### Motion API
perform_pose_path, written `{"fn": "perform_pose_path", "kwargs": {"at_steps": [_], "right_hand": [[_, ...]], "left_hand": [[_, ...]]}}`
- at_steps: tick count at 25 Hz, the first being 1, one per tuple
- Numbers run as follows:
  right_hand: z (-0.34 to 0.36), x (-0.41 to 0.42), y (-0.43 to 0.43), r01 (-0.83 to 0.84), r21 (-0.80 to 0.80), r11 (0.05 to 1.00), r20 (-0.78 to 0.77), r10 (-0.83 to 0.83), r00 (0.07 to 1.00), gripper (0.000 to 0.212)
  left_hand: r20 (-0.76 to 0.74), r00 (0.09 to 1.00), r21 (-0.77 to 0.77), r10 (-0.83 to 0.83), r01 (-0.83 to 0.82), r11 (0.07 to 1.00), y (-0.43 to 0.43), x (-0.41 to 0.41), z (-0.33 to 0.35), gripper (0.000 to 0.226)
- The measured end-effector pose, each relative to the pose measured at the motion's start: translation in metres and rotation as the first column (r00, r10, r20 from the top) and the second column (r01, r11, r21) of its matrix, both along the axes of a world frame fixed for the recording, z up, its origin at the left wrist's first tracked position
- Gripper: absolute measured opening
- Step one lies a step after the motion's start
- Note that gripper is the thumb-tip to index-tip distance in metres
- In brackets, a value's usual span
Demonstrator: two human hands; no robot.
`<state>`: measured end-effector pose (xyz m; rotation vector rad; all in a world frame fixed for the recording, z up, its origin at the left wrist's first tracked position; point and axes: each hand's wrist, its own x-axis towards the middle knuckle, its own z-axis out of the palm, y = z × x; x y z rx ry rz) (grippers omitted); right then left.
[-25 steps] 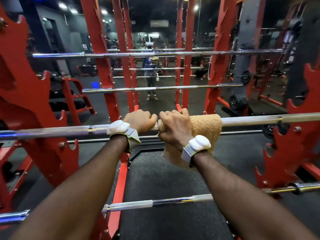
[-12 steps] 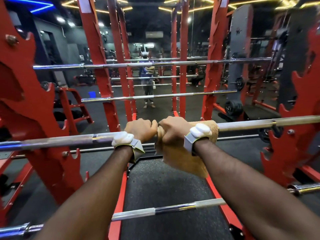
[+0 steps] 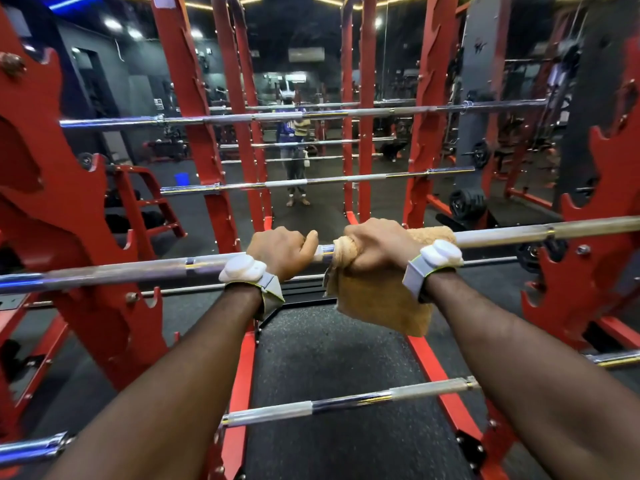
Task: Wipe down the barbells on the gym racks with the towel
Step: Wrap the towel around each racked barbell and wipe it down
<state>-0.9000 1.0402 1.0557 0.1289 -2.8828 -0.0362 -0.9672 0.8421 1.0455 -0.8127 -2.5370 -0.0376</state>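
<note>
The right hand (image 3: 377,247), curled round the towel (image 3: 381,299) wrapped over the barbell (image 3: 519,235), has slid slightly away from the left hand (image 3: 280,252) gripping bare bar beside it, exposing a shiny stretch between them, so the wipe seems to be heading rightward.

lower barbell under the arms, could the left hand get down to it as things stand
Probably yes. The left hand grips the towel-wrapped barbell bare, and only open space shows between it and the lower barbell below; it would need to let go first.
</note>
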Motion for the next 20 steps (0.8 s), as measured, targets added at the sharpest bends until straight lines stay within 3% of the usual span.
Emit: {"fn": "perform_pose_path", "kwargs": {"at_steps": [3,8,11,14,17,20], "right_hand": [[0.012,-0.008,-0.012,0.023,-0.033,0.999,0.146,-0.018,0.989,0.026],[-0.022,-0.014,-0.046,0.08,0.188,0.979,-0.26,-0.029,0.965,0.033],[-0.03,-0.006,-0.034,0.002,0.249,0.969,-0.369,0.093,0.925,0.045],[-0.014,0.007,0.005,-0.124,0.1,0.987,-0.224,0.144,0.964,0.041],[0.005,0.007,0.008,0.006,0.002,1.0,-0.051,-0.006,0.999,0.033],[-0.01,-0.007,-0.029,0.046,0.086,0.995,-0.127,-0.035,0.991,0.027]], "left_hand": [[0.002,1.0,-0.002,0.01,-0.01,1.0,0.005,-0.002,-0.001,0.063],[0.026,1.0,0.004,-0.017,0.017,1.0,0.009,0.0,0.002,0.054],[0.0,1.0,0.008,0.0,0.0,1.0,0.004,0.001,0.002,0.062],[-0.007,1.0,0.005,0.006,-0.006,1.0,-0.001,0.0,-0.001,0.066],[-0.027,1.0,0.003,-0.007,0.007,1.0,0.004,0.0,0.0,0.065],[0.038,0.999,0.021,-0.027,0.026,0.999,0.007,-0.002,0.001,0.056]]}}
